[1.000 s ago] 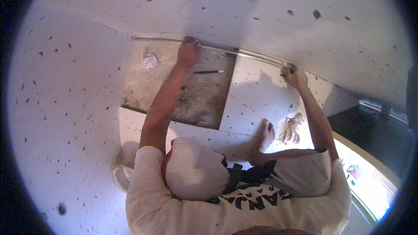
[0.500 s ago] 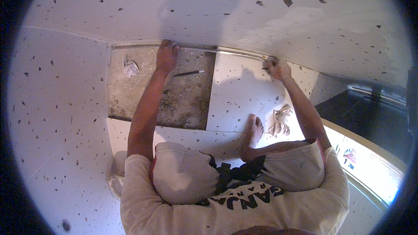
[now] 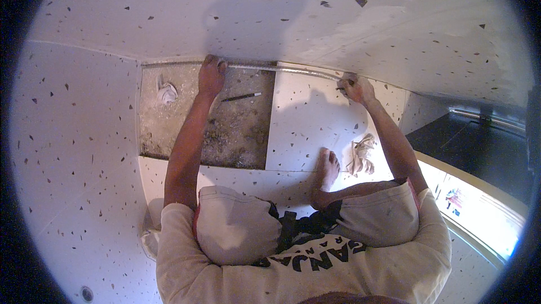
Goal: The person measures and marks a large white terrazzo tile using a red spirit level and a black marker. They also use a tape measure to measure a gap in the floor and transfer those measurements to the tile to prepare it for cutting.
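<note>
One metallic strip (image 3: 251, 67) runs along the far edge of the floor (image 3: 304, 135). The left hand (image 3: 212, 74) curls its fingers around it; the right hand (image 3: 357, 88) closes on its right end, hiding that tip. One pen (image 3: 242, 97) and one pale, indistinct wad (image 3: 167, 93) lie on the bare patch (image 3: 236, 140).
</note>
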Motion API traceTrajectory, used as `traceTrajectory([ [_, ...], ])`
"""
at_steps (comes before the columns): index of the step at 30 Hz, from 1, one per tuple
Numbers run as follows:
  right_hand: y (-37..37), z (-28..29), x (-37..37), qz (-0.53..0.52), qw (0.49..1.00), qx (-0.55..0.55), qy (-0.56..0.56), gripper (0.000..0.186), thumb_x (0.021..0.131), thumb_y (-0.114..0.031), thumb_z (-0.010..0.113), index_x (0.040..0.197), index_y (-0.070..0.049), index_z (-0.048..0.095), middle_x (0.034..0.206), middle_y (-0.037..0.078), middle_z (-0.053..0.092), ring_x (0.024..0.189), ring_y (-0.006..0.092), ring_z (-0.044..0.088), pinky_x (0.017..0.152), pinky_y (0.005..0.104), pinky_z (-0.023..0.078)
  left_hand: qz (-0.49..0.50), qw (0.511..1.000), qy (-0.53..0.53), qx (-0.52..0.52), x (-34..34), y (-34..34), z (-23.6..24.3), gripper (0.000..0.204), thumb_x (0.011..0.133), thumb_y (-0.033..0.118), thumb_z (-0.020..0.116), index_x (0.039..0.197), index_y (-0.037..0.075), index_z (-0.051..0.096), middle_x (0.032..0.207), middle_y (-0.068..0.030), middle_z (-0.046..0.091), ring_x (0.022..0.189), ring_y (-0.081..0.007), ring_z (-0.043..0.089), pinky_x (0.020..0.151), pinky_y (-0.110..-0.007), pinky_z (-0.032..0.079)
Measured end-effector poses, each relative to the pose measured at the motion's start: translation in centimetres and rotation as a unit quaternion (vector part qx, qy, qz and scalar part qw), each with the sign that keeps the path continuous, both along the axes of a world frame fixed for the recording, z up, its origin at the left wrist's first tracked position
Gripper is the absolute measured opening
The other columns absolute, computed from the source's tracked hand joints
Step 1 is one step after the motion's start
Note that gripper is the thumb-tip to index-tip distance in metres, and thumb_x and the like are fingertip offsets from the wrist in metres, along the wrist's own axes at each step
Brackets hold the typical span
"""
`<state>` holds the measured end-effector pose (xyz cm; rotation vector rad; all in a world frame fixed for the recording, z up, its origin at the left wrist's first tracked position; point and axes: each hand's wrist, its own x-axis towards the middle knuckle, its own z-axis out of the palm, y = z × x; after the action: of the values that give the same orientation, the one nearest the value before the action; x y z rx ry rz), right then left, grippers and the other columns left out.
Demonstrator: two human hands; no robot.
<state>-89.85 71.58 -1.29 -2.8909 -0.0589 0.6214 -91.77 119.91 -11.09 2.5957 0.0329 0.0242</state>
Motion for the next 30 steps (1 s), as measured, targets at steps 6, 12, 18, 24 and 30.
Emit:
traceTrajectory([
  [6, -0.7, -0.4, -0.2, 0.009, 0.998, 0.052, 0.043, 0.033, 0.086, -0.05, 0.065, 0.093, -0.017, 0.068, 0.088, 0.011, 0.072, 0.083, 0.0326, 0.069, 0.073, 0.0428, 0.054, 0.019, 1.0, -0.014, 0.011, -0.4, 0.2, 0.3, 0.038, 0.093, 0.024, 0.062, 0.116, -0.005, 0.062, 0.131, -0.0297, 0.055, 0.125, -0.0442, 0.051, 0.108, -0.047, 0.041],
  [12, 0.7, 0.1, -0.7, 0.05, 0.99, 0.122, 0.041, 0.031, 0.09, -0.038, 0.066, 0.106, -0.013, 0.075, 0.095, 0.013, 0.074, 0.085, 0.0261, 0.071, 0.077, 0.0379, 0.054, 0.047, 0.998, 0.017, -0.036, -1.0, -0.8, 1.5, 0.038, 0.09, 0.023, 0.064, 0.115, -0.005, 0.061, 0.131, -0.03, 0.053, 0.125, -0.0443, 0.049, 0.107, -0.048, 0.042],
  [18, 0.3, 1.2, -2.0, -0.005, 0.984, 0.171, 0.056, 0.017, 0.09, -0.028, 0.069, 0.094, -0.013, 0.065, 0.084, 0.005, 0.07, 0.075, 0.0195, 0.067, 0.069, 0.0365, 0.053, 0.083, 0.99, -0.108, -0.04, -6.4, -4.9, 1.2, 0.038, 0.088, 0.023, 0.065, 0.116, -0.003, 0.062, 0.126, -0.0268, 0.056, 0.119, -0.0461, 0.051, 0.105, -0.049, 0.042],
  [24, -1.2, 1.8, -2.9, -0.008, 0.97, 0.232, 0.074, 0.013, 0.088, -0.021, 0.071, 0.096, -0.012, 0.066, 0.083, 0.005, 0.069, 0.075, 0.0211, 0.066, 0.07, 0.0362, 0.054, -0.124, 0.987, -0.007, 0.105, -8.7, -4.7, -1.8, 0.041, 0.085, 0.031, 0.067, 0.113, 0.0, 0.065, 0.125, -0.0216, 0.058, 0.119, -0.0422, 0.051, 0.107, -0.053, 0.037],
  [30, -3.1, 3.8, -3.9, 0.01, 0.982, 0.191, -0.002, 0.022, 0.09, -0.028, 0.065, 0.098, -0.01, 0.075, 0.083, 0.007, 0.073, 0.067, 0.0158, 0.065, 0.067, 0.0354, 0.055, -0.1, 0.988, -0.077, 0.083, -8.2, -0.1, -3.7, 0.037, 0.082, 0.028, 0.063, 0.105, 0.0, 0.068, 0.122, -0.0223, 0.062, 0.118, -0.0436, 0.052, 0.107, -0.056, 0.035],
])
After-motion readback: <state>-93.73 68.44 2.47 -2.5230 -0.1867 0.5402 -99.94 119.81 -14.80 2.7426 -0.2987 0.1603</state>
